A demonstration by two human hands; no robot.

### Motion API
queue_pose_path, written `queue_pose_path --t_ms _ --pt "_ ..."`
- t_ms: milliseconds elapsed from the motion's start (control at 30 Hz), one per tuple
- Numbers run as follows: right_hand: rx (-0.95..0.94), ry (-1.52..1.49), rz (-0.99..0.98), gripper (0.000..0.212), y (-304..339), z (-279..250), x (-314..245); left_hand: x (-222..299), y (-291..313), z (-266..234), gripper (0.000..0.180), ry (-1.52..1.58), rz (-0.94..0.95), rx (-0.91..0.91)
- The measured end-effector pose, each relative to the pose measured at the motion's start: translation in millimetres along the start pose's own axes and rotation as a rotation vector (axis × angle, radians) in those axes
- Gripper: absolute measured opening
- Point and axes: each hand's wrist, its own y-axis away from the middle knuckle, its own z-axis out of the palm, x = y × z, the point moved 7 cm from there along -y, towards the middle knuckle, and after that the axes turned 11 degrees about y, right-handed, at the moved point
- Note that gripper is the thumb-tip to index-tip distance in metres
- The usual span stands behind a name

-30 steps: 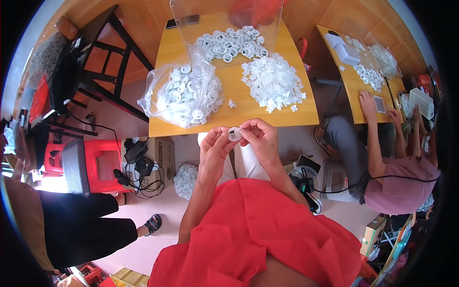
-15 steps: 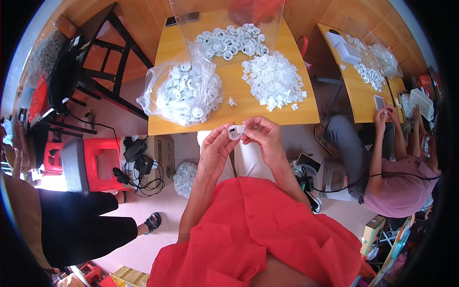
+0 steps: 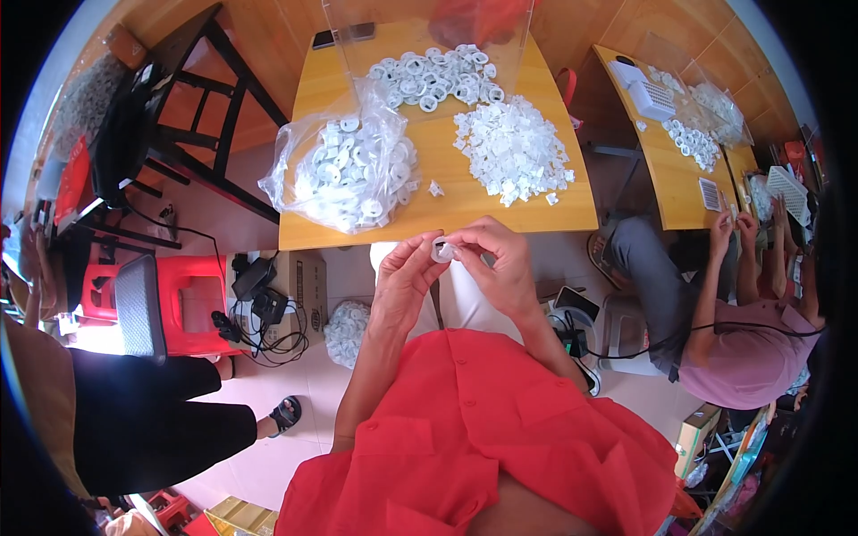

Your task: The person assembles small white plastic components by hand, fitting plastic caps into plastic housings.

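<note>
My left hand [image 3: 402, 275] pinches a small round white plastic part [image 3: 441, 249] with a dark opening, just off the table's near edge. My right hand [image 3: 500, 266] is closed at the part's right side, its thumb and forefinger on a small whitish piece [image 3: 450, 253] against it. Beyond my hands lie a clear plastic bag [image 3: 286, 183] of white round parts and a heap of small translucent white pieces [image 3: 514, 147]. White rings [image 3: 433, 76] are piled at the back. One small loose piece [image 3: 435, 188] lies between bag and heap.
A clear upright panel [image 3: 335, 54] stands at the back of the wooden table [image 3: 438, 214]. On the left are a red stool [image 3: 192, 295], black adapters with cables [image 3: 268, 308] and a standing person's leg. A co-worker [image 3: 742, 357] sits at another table on the right.
The round part has turned and tilted between my fingers. My right hand's fingers have shifted on it. The co-worker's hands on the right have moved slightly away from the small card.
</note>
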Motion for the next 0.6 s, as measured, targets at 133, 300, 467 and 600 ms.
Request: queue_pose_path --t_ms 133,300,467,600 --pt "0.021 0.085 -0.04 0.014 -1 -4 -10 0 1 0 0.019 0.0 0.015 -0.012" --pt "0.021 0.131 -0.09 0.013 -2 -2 -11 -1 0 -1 0.021 -0.094 0.023 -0.033" --pt "0.014 0.186 -0.112 0.009 -3 -1 -14 1 1 3 0.021 -0.122 0.05 -0.02" --pt "-0.005 0.202 -0.114 0.007 -5 1 -11 1 2 5 0.02 -0.143 0.065 -0.012"
